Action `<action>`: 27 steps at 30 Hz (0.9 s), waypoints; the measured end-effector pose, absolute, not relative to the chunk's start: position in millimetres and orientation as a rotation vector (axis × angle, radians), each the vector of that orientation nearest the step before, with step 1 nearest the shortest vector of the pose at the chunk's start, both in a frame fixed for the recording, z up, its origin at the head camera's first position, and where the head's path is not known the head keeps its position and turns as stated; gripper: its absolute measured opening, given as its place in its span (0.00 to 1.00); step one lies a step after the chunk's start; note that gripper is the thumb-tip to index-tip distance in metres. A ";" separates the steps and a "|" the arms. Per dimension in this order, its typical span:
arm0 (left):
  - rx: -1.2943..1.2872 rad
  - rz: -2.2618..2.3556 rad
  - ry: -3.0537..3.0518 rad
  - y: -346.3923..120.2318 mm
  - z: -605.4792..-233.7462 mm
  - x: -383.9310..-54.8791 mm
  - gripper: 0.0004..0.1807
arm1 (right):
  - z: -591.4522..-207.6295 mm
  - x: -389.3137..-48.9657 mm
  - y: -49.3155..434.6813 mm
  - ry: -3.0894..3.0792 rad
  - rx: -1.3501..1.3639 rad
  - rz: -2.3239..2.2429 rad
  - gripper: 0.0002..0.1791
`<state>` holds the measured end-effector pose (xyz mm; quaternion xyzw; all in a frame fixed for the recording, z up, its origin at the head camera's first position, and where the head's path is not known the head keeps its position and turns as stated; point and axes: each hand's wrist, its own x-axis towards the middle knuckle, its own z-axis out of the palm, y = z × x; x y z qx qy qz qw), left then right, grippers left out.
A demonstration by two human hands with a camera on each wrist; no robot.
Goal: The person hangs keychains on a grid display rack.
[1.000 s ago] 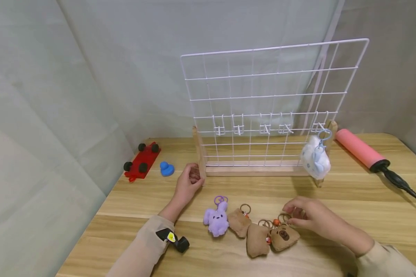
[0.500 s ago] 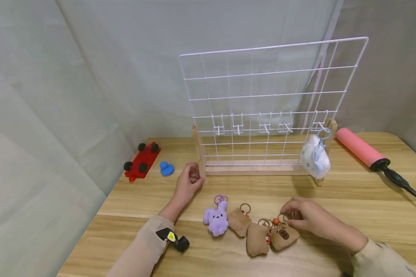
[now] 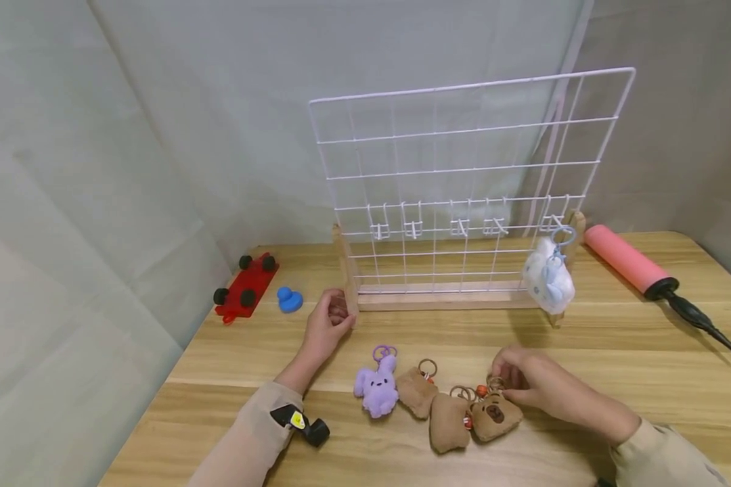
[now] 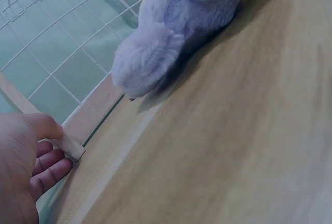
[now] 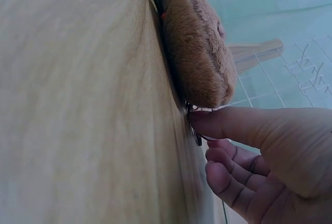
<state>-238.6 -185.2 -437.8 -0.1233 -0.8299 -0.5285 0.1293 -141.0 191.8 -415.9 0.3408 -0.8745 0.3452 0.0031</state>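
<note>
My left hand (image 3: 327,323) holds the wooden foot (image 3: 346,277) at the left end of a white wire grid rack, thumb in front, fingers curled behind it. The right hand (image 3: 539,380) pinches the metal ring (image 3: 495,383) of a brown bear plush keychain (image 3: 495,416), which lies face up on the table. In the right wrist view the thumb (image 5: 228,123) presses at the ring beside the furry plush (image 5: 199,47); the index fingertip is hidden. To its left lie two brown plush keychains, one square (image 3: 449,423) and one tilted (image 3: 417,392), then a purple rabbit keychain (image 3: 378,391).
Several white hooks (image 3: 459,228) line the grid above its wooden base bar (image 3: 438,302). A white-and-blue plush keychain (image 3: 549,277) hangs from the rightmost hook. A pink hand pump (image 3: 630,260) lies at right; a blue duck (image 3: 289,299) and red wheeled toy (image 3: 248,287) at left.
My right hand has moved slightly left and closed in on the bear keychain's ring. The left hand keeps its hold on the rack's foot. The head view has shifted slightly.
</note>
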 end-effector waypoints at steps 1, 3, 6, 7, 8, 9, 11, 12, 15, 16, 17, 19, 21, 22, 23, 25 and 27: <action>-0.379 -1.526 -2.402 -185.8 -437.9 -237.9 0.23 | -415.7 -140.9 191.3 -2.746 1.076 1.096 0.16; -0.413 -1.504 -2.383 -187.1 -438.5 -236.6 0.22 | -415.4 -141.2 190.8 -2.744 1.095 1.116 0.15; -0.464 -1.473 -2.350 -188.3 -440.3 -235.6 0.21 | -414.3 -141.0 191.2 -2.750 1.113 1.145 0.13; -0.468 -1.467 -2.350 -188.5 -441.1 -235.6 0.21 | -413.7 -140.9 191.8 -2.755 1.117 1.155 0.12; -0.461 -1.469 -2.357 -188.7 -441.8 -235.8 0.21 | -412.8 -140.6 192.5 -2.759 1.124 1.171 0.11; -0.450 -1.480 -2.363 -188.5 -442.5 -236.3 0.22 | -412.0 -139.9 193.1 -2.760 1.126 1.179 0.11; -0.411 -1.506 -2.385 -187.6 -442.8 -237.0 0.23 | -409.1 -139.0 194.8 -2.766 1.134 1.199 0.09; -0.394 -1.518 -2.395 -186.9 -443.2 -237.7 0.23 | -407.5 -138.3 195.6 -2.765 1.139 1.204 0.08; -0.352 -1.543 -2.416 -184.6 -442.2 -238.8 0.24 | -402.3 -136.1 197.3 -2.757 1.147 1.215 0.05; -0.342 -1.547 -2.421 -183.8 -441.4 -238.7 0.24 | -400.5 -135.4 197.8 -2.759 1.146 1.223 0.05; -0.333 -1.553 -2.425 -183.1 -440.4 -238.6 0.24 | -398.7 -134.9 198.0 -2.759 1.148 1.229 0.04; -0.321 -1.560 -2.438 -181.4 -436.2 -236.8 0.24 | -395.2 -133.6 198.7 -2.754 1.148 1.229 0.03; -0.318 -1.561 -2.448 -179.6 -429.9 -233.4 0.24 | -390.9 -132.7 200.0 -2.757 1.144 1.230 0.02; -0.314 -1.563 -2.453 -178.9 -427.0 -232.1 0.24 | -388.5 -132.4 200.6 -2.756 1.146 1.226 0.02; -0.312 -1.559 -2.458 -178.4 -424.7 -231.2 0.24 | -386.1 -132.2 201.2 -2.749 1.152 1.212 0.02; -0.308 -1.550 -2.462 -178.5 -422.9 -230.7 0.24 | -380.9 -131.7 202.9 -2.735 1.166 1.202 0.03; -0.292 -1.543 -2.463 -180.1 -425.8 -232.9 0.24 | -375.3 -131.9 204.3 -2.720 1.189 1.186 0.03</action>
